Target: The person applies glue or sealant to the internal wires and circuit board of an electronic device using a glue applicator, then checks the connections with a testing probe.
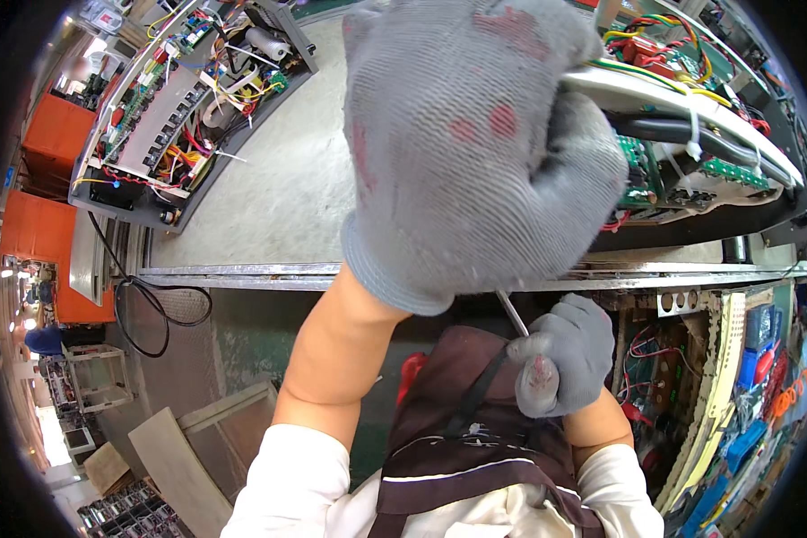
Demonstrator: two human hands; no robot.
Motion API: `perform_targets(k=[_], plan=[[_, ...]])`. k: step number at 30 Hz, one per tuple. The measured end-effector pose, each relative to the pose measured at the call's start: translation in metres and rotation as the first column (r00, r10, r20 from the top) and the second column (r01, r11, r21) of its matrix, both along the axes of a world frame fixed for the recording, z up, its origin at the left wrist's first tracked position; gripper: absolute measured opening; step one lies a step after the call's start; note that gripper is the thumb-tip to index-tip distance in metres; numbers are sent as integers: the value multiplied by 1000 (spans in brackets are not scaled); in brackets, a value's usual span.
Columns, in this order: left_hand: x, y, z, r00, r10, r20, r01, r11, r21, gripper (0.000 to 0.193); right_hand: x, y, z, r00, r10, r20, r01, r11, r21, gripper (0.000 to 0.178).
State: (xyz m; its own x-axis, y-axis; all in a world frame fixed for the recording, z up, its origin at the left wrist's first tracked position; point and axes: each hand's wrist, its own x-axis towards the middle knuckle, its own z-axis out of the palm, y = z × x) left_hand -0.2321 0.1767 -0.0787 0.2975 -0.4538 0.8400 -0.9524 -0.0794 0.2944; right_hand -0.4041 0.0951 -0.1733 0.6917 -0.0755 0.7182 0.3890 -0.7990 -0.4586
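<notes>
My left hand (pixel 475 152), in a grey knit glove with red stains, is raised close to the camera and covers the middle of the view. It is closed, with its thumb bent in at the right; what its fingers hold, if anything, is hidden. Lower down, in front of the dark apron (pixel 453 386), my right hand (pixel 578 354) wears a matching glove. It is wrapped round the handle of a screwdriver (pixel 514 316), whose thin metal shaft points up toward the bench. The shaft's far end disappears behind my left hand.
An opened electronic unit (pixel 184 108) with boards and wires stands at the bench's far left. Another wired unit (pixel 690 134) with a thick black cable is at the right. The pale bench (pixel 269 197) has a metal front edge. A black cord (pixel 157 309) dangles at left; shelves hold parts lower right.
</notes>
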Motion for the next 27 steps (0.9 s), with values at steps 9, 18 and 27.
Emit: perform_targets(k=[9, 18, 27], plan=[[-13, -4, 29, 991, -60, -121, 64, 998, 30, 23, -2, 6, 5, 997, -78, 16, 77, 995, 62, 13], [12, -11, -12, 889, -5, 459, 119, 968, -220, 41, -10, 22, 0, 978, -200, 61, 183, 959, 215, 10], [-58, 26, -87, 862, 48, 504, -352, 772, 529, 41, -17, 17, -16, 973, -168, 159, 139, 974, 178, 13]])
